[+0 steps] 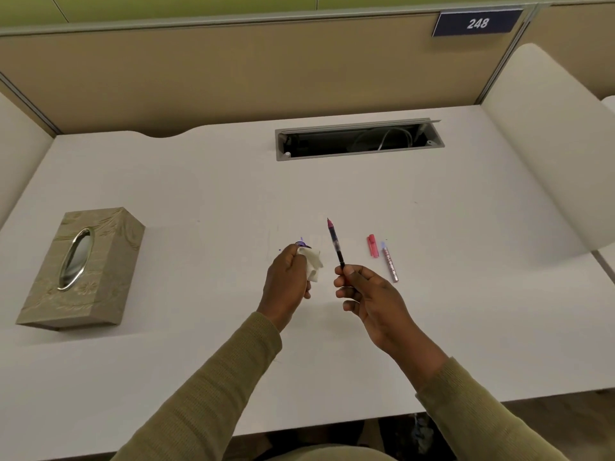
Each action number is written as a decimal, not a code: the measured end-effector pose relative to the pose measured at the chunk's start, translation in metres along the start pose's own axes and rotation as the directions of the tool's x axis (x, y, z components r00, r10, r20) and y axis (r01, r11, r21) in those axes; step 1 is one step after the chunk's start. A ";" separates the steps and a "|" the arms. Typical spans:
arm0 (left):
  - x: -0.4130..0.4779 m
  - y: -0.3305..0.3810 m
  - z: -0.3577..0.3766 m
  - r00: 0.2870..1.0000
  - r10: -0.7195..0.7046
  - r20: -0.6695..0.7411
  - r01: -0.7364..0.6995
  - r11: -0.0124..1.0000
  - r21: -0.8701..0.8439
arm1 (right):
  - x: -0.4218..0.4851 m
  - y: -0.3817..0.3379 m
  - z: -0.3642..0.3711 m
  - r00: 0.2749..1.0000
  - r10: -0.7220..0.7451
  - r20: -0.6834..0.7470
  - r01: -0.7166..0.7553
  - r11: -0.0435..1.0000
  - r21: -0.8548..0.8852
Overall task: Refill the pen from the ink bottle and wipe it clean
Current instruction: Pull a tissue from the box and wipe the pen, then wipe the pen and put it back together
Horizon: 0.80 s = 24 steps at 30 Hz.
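Observation:
My right hand [367, 294] grips the lower end of a slim pen [335, 242] with a dark ink-filled body and a pink section, its nib pointing up and away. My left hand [288, 277] is closed around a crumpled white tissue [312, 262], a short gap to the left of the pen. Just behind the left hand's knuckles the dark top of the ink bottle [303, 244] shows; the rest is hidden by the hand. On the table right of the pen lie a pink cap [373, 246] and a pinkish patterned barrel [389, 262].
A beige tissue box [83, 267] with an oval metal-rimmed opening stands at the left of the white desk [199, 194]. An open cable tray [357, 141] with wires is set in the desk's far side. Padded dividers flank the desk; a sign reads 248.

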State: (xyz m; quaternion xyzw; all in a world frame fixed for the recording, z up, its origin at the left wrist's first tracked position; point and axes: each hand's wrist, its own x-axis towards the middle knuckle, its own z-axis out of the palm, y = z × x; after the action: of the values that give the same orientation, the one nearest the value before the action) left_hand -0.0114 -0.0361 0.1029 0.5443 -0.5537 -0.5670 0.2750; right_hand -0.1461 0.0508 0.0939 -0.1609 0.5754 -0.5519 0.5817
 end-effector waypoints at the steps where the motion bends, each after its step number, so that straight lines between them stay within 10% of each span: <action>1: -0.001 0.000 0.002 1.000 -0.018 0.013 0.019 1.000 -0.023 | 0.000 0.001 -0.002 1.000 0.006 -0.004 -0.006 1.000 0.005; 24: 0.015 0.020 0.039 0.990 0.052 0.132 -0.041 0.996 -0.084 | 0.009 0.000 -0.043 0.999 -0.006 0.032 0.010 0.991 -0.130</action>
State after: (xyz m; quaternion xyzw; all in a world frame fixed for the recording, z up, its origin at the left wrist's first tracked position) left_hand -0.0575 -0.0418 0.1086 0.4804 -0.5600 -0.6178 0.2719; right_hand -0.1847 0.0621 0.0770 -0.2094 0.6005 -0.5129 0.5767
